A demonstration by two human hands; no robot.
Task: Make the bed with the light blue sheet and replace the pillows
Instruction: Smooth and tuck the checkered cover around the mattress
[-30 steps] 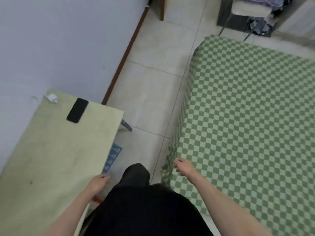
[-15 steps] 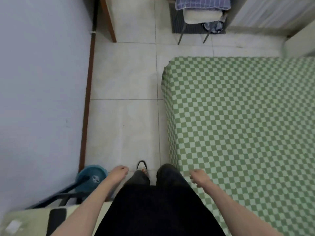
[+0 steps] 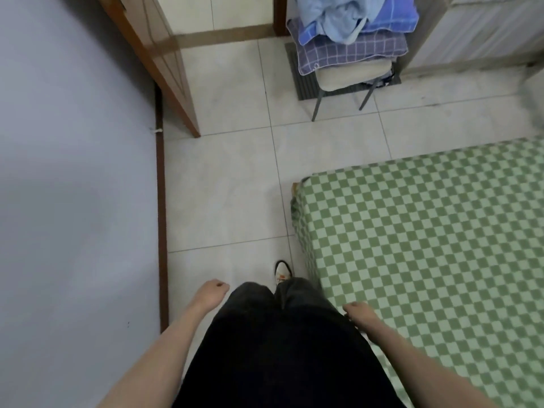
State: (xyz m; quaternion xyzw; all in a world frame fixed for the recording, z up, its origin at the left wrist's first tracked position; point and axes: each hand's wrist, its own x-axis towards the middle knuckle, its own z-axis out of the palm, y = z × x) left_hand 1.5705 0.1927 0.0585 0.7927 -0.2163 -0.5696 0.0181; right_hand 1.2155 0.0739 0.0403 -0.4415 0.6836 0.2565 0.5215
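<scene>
Head view: the bed (image 3: 426,245) wears only its green checked cover. The sheet (image 3: 335,17) and pillows (image 3: 350,51) sit piled on the chair (image 3: 350,76), well apart. Left hand (image 3: 212,291) and right hand (image 3: 357,312) are loosely curled, holding nothing; everything remains.

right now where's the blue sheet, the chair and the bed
blue sheet (image 3: 338,17): head view, crumpled middle of the heap
chair (image 3: 350,76): head view, pale seat cushion's front edge
bed (image 3: 426,245): head view, green checked top
</scene>
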